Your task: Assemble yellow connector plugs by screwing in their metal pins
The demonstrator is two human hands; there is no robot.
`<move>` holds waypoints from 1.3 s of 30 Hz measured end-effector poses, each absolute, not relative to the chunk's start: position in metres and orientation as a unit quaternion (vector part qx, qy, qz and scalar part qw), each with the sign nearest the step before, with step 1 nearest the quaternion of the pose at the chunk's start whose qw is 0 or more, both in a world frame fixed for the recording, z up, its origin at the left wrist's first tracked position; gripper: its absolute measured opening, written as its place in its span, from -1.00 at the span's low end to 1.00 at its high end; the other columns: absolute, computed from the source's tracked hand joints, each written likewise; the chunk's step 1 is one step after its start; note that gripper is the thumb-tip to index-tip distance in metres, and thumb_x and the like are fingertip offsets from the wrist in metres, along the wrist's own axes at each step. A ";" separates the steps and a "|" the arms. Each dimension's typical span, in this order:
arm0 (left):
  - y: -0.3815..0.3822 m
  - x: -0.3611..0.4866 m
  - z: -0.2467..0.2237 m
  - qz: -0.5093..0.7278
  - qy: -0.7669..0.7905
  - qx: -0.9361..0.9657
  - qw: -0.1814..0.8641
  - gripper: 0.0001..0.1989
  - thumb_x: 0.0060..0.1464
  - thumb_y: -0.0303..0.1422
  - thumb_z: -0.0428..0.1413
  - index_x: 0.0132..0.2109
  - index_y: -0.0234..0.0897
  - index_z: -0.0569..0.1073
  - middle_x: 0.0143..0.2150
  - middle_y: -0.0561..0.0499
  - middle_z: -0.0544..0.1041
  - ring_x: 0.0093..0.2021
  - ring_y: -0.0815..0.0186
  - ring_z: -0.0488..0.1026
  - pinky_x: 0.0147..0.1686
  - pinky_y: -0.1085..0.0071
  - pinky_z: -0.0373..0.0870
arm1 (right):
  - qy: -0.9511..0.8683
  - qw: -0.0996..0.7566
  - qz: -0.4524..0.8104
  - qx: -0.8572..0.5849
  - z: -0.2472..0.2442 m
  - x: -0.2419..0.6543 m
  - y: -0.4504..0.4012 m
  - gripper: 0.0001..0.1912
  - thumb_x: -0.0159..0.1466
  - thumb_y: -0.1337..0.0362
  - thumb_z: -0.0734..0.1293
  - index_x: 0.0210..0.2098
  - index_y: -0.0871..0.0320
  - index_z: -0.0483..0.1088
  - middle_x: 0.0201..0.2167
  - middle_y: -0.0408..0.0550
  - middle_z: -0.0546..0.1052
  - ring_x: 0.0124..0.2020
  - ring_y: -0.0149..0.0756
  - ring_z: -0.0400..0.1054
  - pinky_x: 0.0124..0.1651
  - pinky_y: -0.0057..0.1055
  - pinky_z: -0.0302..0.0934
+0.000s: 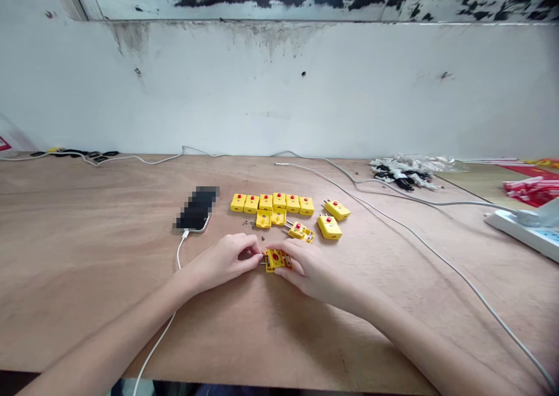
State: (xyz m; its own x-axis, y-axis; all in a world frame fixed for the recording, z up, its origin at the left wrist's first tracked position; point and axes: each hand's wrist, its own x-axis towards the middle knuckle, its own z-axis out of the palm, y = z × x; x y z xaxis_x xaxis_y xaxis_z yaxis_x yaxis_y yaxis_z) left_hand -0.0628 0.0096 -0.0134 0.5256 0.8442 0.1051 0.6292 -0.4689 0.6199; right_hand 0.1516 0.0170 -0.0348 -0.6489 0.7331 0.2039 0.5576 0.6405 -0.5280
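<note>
My right hand grips an opened yellow two-pin plug with a red dot, close above the wooden table. My left hand is closed, thumb and forefinger pinched together at the plug's left end, where a metal pin shows. What lies between those fingertips is too small to make out. Just beyond my hands is another opened yellow plug, its pins pointing left. Two yellow cover halves lie below a row of several yellow plug bodies with red dots. Small screws are scattered left of the covers.
Two closed yellow plugs lie to the right. A phone with a white charging cable is at left. White cables cross the right side toward a power strip. Black and white pieces are heaped near the wall.
</note>
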 end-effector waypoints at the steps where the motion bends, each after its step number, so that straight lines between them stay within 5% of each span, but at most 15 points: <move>1: 0.010 -0.063 -0.013 0.204 0.442 0.831 0.268 -0.85 0.19 -0.37 0.01 -0.31 -0.26 0.44 -0.32 0.06 0.53 -0.35 0.34 0.44 -0.36 0.48 0.27 | -0.882 0.204 0.215 -0.366 -0.035 0.152 0.017 -0.70 0.23 0.38 0.27 -0.03 0.11 0.35 -0.15 -0.01 0.51 -0.12 -0.23 0.39 -0.09 -0.27 0.27; 16: 0.013 -0.066 -0.020 0.235 0.424 0.815 0.318 -0.89 0.16 -0.40 0.06 -0.23 -0.25 0.48 -0.26 0.04 0.57 -0.29 0.34 0.50 -0.28 0.48 0.37 | -0.881 0.205 0.234 -0.357 -0.034 0.151 0.021 -0.69 0.24 0.34 0.29 -0.01 0.08 0.36 -0.09 -0.04 0.52 -0.08 -0.24 0.39 -0.06 -0.26 0.27; 27: 0.015 -0.064 -0.023 0.241 0.425 0.828 0.276 -0.87 0.16 -0.40 0.09 -0.25 -0.25 0.54 -0.28 0.01 0.57 -0.29 0.32 0.48 -0.28 0.46 0.35 | -0.864 0.201 0.242 -0.394 -0.033 0.150 0.024 -0.90 0.19 0.29 0.35 -0.28 0.11 0.41 -0.35 -0.13 0.53 -0.37 -0.35 0.38 -0.35 -0.42 0.20; 35: 0.015 -0.066 -0.024 0.240 0.433 0.825 0.273 -0.87 0.14 -0.38 0.09 -0.27 -0.23 0.54 -0.30 0.02 0.57 -0.32 0.33 0.49 -0.31 0.46 0.37 | -0.850 0.184 0.272 -0.412 -0.026 0.152 0.025 -0.80 0.14 0.24 0.40 -0.21 0.09 0.47 -0.42 -0.15 0.53 -0.48 -0.40 0.32 -0.45 -0.47 0.16; 39: 0.011 -0.066 -0.021 0.259 0.444 0.801 0.306 -0.78 0.10 -0.33 0.12 -0.09 -0.23 0.49 -0.15 -0.02 0.56 -0.19 0.27 0.49 -0.18 0.39 0.42 | -0.851 0.191 0.283 -0.400 -0.024 0.153 0.024 -0.79 0.21 0.22 0.34 -0.15 0.06 0.46 -0.38 -0.14 0.54 -0.45 -0.39 0.34 -0.43 -0.46 0.19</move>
State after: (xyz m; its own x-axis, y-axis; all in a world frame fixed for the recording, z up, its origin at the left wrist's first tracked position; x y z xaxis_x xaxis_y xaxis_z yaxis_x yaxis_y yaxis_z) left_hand -0.0662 0.0113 -0.0215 0.4708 0.8706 0.1427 0.5532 -0.4173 0.7210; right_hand 0.1525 0.0238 -0.0242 -0.6069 0.7886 0.0993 0.5720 0.5201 -0.6342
